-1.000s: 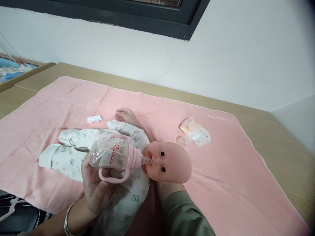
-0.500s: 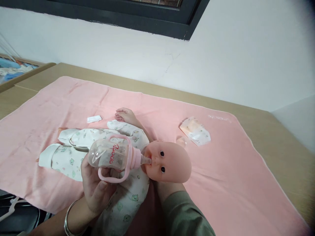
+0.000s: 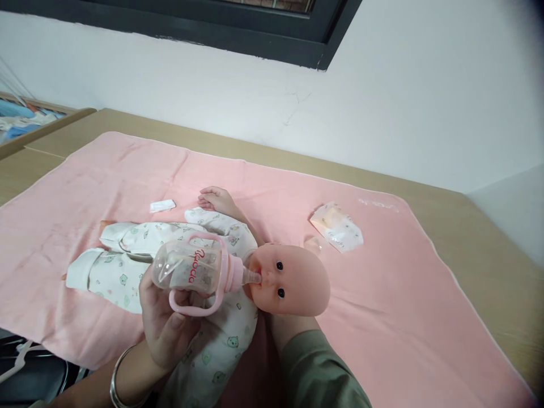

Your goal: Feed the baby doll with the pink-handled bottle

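Pink-handled baby bottle (image 3: 193, 273) sits at frame centre, gripped from below by the left hand (image 3: 164, 323), its teat at the doll (image 3: 221, 272)'s mouth. Under the doll's head the right hand is hidden; only its green sleeve (image 3: 317, 371) shows, grip unreadable.

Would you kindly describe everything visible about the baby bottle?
The baby bottle looks like clear plastic, with red lettering on its side, a pink collar, two pink loop handles and a pale translucent teat. It appears nearly empty. It lies almost level above the doll's chest, teat pointing right and touching the doll's mouth. The left hand grips its base and underside; the right hand is hidden beneath the doll's head.
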`<control>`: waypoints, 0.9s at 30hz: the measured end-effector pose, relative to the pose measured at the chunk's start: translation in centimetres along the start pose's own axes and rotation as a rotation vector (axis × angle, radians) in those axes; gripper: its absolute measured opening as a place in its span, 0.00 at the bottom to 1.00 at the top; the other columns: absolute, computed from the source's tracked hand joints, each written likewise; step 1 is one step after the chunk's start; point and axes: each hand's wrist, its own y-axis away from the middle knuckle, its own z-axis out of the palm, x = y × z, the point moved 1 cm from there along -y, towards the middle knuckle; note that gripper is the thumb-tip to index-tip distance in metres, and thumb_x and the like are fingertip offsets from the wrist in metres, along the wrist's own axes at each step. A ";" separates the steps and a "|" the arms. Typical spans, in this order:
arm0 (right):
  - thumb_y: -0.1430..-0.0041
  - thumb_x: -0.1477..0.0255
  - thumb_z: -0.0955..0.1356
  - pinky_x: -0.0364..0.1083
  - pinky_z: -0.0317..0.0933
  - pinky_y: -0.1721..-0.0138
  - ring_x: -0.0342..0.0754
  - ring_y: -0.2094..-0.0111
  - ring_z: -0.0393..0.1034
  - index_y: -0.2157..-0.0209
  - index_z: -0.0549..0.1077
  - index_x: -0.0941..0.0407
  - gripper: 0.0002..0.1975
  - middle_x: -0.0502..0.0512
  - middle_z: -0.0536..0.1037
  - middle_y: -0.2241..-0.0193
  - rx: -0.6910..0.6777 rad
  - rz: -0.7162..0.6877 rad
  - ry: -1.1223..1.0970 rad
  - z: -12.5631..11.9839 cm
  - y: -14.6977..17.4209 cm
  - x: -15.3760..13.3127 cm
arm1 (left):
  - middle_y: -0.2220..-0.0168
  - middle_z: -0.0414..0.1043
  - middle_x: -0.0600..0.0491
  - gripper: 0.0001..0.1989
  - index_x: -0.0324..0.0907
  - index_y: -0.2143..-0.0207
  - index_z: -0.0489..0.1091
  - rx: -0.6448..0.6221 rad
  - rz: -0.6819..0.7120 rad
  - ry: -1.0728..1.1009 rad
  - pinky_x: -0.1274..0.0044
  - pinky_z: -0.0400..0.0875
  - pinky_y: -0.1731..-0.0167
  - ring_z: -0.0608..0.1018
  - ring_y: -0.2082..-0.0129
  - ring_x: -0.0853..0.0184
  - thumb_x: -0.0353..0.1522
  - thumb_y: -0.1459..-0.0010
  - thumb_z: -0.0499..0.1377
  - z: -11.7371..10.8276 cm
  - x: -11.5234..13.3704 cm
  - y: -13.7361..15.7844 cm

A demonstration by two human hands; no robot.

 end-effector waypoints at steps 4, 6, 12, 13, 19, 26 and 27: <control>0.49 0.51 0.66 0.59 0.62 0.46 0.53 0.47 0.65 0.77 0.69 0.54 0.19 0.55 0.68 0.72 -0.090 0.008 0.141 -0.4 -0.1 -0.3 | 0.54 0.80 0.46 0.31 0.51 0.41 0.76 -0.054 0.054 -0.067 0.70 0.86 0.64 0.83 0.61 0.58 0.45 0.46 0.75 0.2 0.1 0.0; 0.49 0.51 0.66 0.58 0.64 0.49 0.53 0.49 0.66 0.76 0.72 0.53 0.19 0.55 0.66 0.74 -0.096 -0.001 0.144 -0.7 -0.1 -0.2 | 0.54 0.80 0.46 0.31 0.51 0.41 0.76 -0.041 0.035 -0.068 0.71 0.86 0.63 0.82 0.61 0.59 0.45 0.46 0.75 0.4 0.2 0.0; 0.51 0.49 0.70 0.57 0.65 0.52 0.56 0.51 0.65 0.76 0.72 0.50 0.18 0.57 0.66 0.75 -0.019 -0.027 0.083 -0.6 0.0 0.6 | 0.52 0.80 0.45 0.33 0.51 0.41 0.75 -0.034 0.030 -0.089 0.70 0.86 0.62 0.83 0.59 0.58 0.47 0.47 0.75 0.1 0.1 0.0; 0.50 0.48 0.68 0.57 0.63 0.49 0.54 0.50 0.64 0.76 0.72 0.51 0.20 0.56 0.67 0.74 -0.011 -0.024 0.101 -0.6 0.0 0.7 | 0.52 0.79 0.46 0.32 0.51 0.41 0.75 -0.037 0.034 -0.086 0.70 0.86 0.62 0.83 0.60 0.58 0.47 0.46 0.75 0.1 0.1 0.0; 0.49 0.47 0.68 0.59 0.60 0.44 0.53 0.47 0.62 0.76 0.72 0.52 0.22 0.55 0.69 0.72 -0.042 0.001 0.148 -0.2 -0.1 1.3 | 0.51 0.79 0.47 0.31 0.52 0.38 0.74 -0.091 0.073 -0.097 0.69 0.86 0.59 0.82 0.64 0.62 0.46 0.43 0.73 0.0 -0.1 0.0; 0.47 0.48 0.67 0.61 0.61 0.43 0.57 0.37 0.58 0.68 0.74 0.53 0.21 0.55 0.70 0.68 0.018 -0.049 0.025 0.7 -0.3 2.6 | 0.51 0.78 0.45 0.32 0.52 0.40 0.75 -0.045 0.025 -0.066 0.65 0.85 0.54 0.81 0.58 0.56 0.45 0.46 0.74 0.1 0.1 0.2; 0.47 0.49 0.67 0.60 0.60 0.41 0.56 0.37 0.58 0.69 0.74 0.53 0.21 0.55 0.70 0.68 0.019 -0.044 0.034 0.7 -0.3 2.6 | 0.52 0.79 0.45 0.32 0.51 0.40 0.75 -0.055 0.029 -0.064 0.65 0.85 0.55 0.81 0.60 0.57 0.45 0.46 0.74 0.2 0.2 0.2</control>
